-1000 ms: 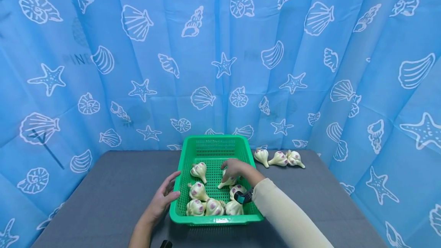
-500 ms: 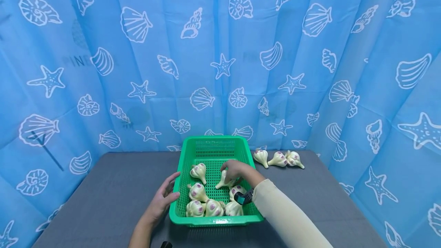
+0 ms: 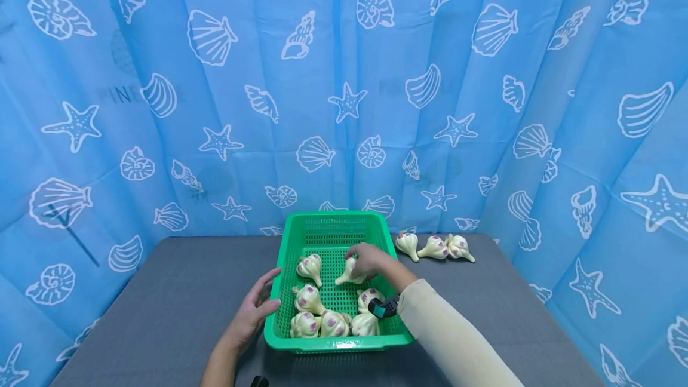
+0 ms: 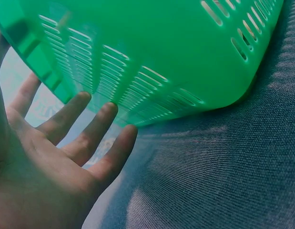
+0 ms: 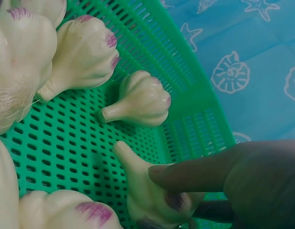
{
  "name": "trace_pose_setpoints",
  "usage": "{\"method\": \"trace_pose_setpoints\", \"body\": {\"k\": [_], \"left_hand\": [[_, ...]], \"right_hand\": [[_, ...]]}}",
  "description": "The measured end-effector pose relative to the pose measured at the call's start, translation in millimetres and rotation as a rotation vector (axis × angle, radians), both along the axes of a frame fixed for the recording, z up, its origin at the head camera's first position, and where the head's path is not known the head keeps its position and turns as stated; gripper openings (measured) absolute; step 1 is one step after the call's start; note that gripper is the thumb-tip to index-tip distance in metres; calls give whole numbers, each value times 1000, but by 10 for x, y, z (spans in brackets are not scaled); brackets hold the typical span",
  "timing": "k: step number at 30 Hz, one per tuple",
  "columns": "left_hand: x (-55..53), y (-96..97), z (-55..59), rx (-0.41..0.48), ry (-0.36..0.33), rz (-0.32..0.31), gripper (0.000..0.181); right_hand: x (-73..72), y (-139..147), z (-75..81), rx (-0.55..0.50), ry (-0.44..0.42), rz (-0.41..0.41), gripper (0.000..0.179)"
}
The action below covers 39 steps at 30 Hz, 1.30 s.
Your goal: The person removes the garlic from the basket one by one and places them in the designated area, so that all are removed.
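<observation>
A green perforated plastic basket (image 3: pixel 337 344) sits on the table and holds several white garlic bulbs with purple patches. In the basket's right half, my right hand (image 3: pixel 369 260) grips one garlic bulb (image 5: pixel 152 195), its stem pointing left in the head view. The thumb lies across that bulb in the right wrist view; its far side is hidden. My left hand (image 3: pixel 252 309) is at the basket's left side, fingers spread and fairly straight along the slotted wall (image 4: pixel 137 81). Near the left wall lie another garlic bulb (image 3: pixel 310 267) and a further garlic bulb (image 3: pixel 309 298).
Three garlic bulbs (image 3: pixel 433 248) lie in a row on the grey table (image 3: pixel 188 291), right of the basket near its far corner. More bulbs (image 3: pixel 334 323) crowd the basket's near end. A blue shell-print curtain (image 3: pixel 344 124) hangs behind the table.
My right hand has shifted the gripped bulb slightly left and toward the basket's far end. The left hand and the other bulbs have stayed in place.
</observation>
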<state>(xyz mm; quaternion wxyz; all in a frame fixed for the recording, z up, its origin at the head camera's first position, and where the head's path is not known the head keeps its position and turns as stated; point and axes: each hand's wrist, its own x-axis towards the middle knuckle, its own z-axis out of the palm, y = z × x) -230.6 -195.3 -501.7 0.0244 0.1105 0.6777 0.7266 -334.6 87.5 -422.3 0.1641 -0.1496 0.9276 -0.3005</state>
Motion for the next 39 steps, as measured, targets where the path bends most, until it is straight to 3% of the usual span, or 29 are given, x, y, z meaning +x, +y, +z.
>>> {"method": "trace_pose_setpoints", "body": {"k": [25,34,39], "left_hand": [[28,-5,27,8,17,-22,61],[34,-14,32,17,30,-43,60],[31,-15,35,15,26,-44,61]], "right_hand": [[99,206,446,-217,138,-23,50],[166,331,487,-390,149,-45,54],[159,399,465,-433,188,-47,55]]}}
